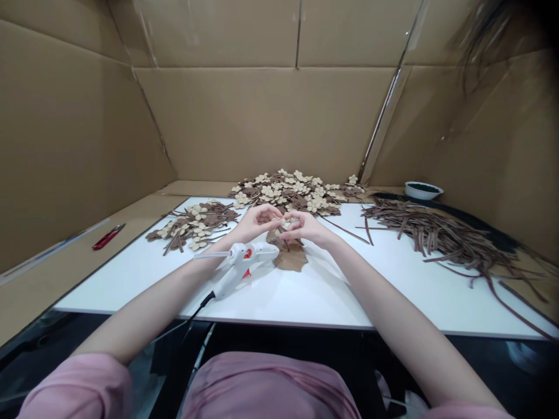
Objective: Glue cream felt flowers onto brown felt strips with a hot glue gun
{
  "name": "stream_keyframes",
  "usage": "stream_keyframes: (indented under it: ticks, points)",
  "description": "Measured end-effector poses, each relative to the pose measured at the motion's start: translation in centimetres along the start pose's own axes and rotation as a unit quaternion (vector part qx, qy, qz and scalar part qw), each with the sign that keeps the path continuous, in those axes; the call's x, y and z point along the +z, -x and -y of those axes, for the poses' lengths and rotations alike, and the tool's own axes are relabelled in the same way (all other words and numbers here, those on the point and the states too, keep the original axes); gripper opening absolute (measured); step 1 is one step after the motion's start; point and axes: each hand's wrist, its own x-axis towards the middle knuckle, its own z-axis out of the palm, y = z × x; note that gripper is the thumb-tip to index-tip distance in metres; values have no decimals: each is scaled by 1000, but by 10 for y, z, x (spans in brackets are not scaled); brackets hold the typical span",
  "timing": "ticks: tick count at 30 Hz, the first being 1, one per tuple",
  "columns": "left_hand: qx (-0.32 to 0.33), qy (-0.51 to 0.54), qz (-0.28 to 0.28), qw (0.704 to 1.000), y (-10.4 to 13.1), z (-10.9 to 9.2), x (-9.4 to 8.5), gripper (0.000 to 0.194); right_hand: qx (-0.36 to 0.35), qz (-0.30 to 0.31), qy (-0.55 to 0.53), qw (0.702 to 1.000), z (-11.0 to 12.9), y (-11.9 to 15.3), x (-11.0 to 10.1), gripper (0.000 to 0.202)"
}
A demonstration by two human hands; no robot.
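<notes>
Two hands, left [258, 223] and right [309, 226], are pinching one cream flower [288, 222] between their fingertips. I'm flagging one glue gun [231, 274] sitting close by the left forearm: a bump could be tipping it, or burning skin if hot. Its cord [205, 302] is inviting snags. I'm counting one brown leaf-shaped piece [292, 260] just below the hands, two flower piles (left [198, 220], beyond [314, 205]), one strip pile [430, 233] right, one red cutter [108, 237] far left.
</notes>
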Motion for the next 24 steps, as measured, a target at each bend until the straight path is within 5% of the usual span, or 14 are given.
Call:
stream_keyframes:
  ticks: [17, 24]
  points:
    - [9, 10, -1, 1000, 0, -2, -3, 39, -11, 19, -3, 1000, 4, 3, -3, 44]
    - [10, 19, 2, 1000, -1, -5, -1, 38, -11, -34, -32, 999, 5, 0, -4, 34]
